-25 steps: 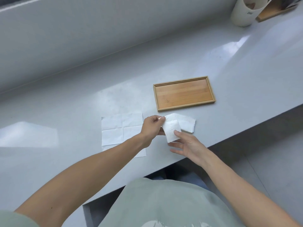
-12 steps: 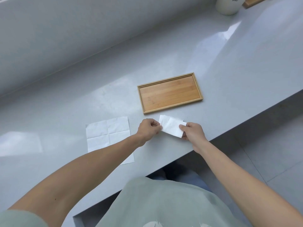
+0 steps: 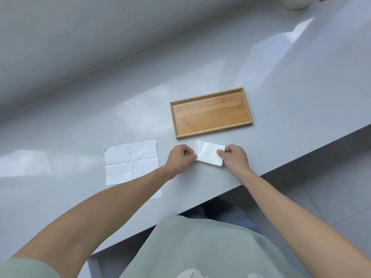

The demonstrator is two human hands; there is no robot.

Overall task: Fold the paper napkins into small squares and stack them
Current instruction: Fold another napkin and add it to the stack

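Now we pinch the folded napkin (image 3: 208, 154) at centre frame, left hand (image 3: 181, 158) and right hand (image 3: 233, 158) at its ends, below the wooden tray (image 3: 210, 112), right of the open napkin (image 3: 131, 162).

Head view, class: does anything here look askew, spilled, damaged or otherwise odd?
Nothing stands out. The folded napkin is pinched at its ends by the left hand and right hand; the unfolded napkin lies flat; the wooden tray looks intact.
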